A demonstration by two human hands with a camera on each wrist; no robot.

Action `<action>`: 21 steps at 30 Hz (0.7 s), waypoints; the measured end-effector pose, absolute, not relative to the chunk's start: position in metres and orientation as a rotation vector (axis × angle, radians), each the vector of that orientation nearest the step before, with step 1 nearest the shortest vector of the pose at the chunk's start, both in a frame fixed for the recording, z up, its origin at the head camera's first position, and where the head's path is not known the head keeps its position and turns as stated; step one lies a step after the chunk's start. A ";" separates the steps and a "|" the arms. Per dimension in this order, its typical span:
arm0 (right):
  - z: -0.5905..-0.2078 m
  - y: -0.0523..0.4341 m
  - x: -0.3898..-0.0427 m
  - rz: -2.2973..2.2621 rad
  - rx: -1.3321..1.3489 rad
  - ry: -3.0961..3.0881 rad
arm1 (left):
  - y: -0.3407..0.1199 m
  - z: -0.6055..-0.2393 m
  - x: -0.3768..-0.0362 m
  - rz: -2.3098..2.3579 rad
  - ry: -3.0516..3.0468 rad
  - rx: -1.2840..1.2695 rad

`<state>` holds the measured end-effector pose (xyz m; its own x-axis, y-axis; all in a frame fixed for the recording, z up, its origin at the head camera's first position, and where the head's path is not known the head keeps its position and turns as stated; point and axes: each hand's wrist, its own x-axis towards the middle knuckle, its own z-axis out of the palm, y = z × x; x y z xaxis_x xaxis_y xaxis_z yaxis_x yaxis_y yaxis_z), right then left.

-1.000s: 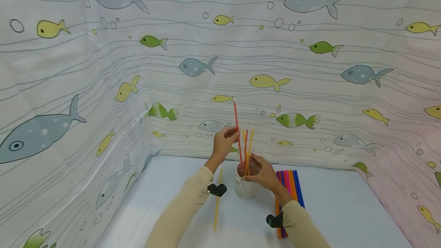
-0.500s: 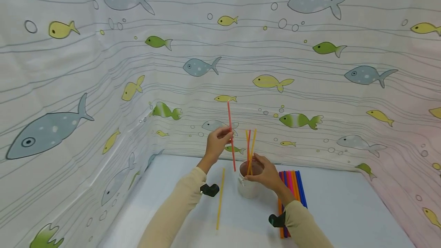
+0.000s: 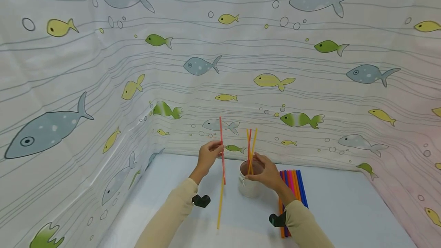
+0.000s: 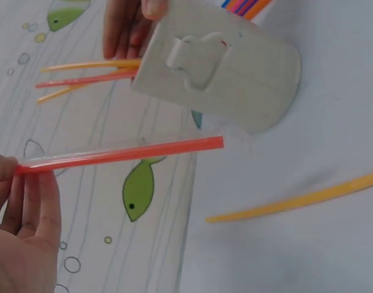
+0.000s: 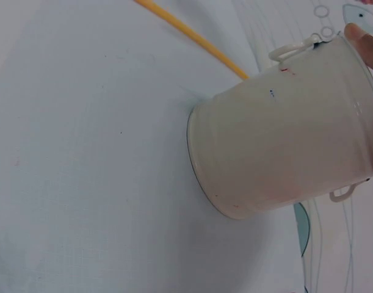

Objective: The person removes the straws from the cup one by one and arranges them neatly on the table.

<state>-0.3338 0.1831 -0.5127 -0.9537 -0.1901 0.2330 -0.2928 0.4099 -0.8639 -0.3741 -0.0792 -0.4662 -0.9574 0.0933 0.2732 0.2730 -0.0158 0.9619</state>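
Note:
My left hand [image 3: 208, 155] pinches a red straw [image 3: 222, 150] upright, just left of a white cup [image 3: 249, 186] and clear of it. The same red straw [image 4: 122, 152] runs from my left fingers [image 4: 27, 207] past the cup [image 4: 220, 67] in the left wrist view. My right hand [image 3: 263, 171] grips the cup's rim. Three straws [image 3: 250, 150], yellow and red, stand in the cup. The cup [image 5: 284, 146] fills the right wrist view, with a fingertip [image 5: 364, 46] on its rim.
A yellow straw [image 3: 219, 204] lies on the pale blue table [image 3: 344, 209] left of the cup. A bundle of coloured straws [image 3: 293, 186] lies to the cup's right. Fish-print curtain walls [image 3: 241, 68] close in the back and both sides.
My left hand has carried the red straw left and down, away from the cup's mouth. The right hand stays on the cup's rim.

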 end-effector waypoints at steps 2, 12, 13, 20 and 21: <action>-0.512 0.183 -0.334 1.596 0.438 -2.555 | -0.082 -0.474 -0.373 -2.121 -2.122 -0.380; -0.512 0.184 -0.333 1.589 0.465 -2.532 | -0.090 -0.515 -0.363 -2.092 -2.181 -0.195; -0.512 0.184 -0.332 1.586 0.474 -2.526 | -0.092 -0.518 -0.362 -2.088 -2.192 -0.191; -0.511 0.183 -0.333 1.574 0.475 -2.528 | -0.100 -0.539 -0.349 -2.065 -2.278 -0.195; -0.512 0.183 -0.333 1.576 0.467 -2.534 | -0.102 -0.542 -0.348 -2.057 -2.296 -0.191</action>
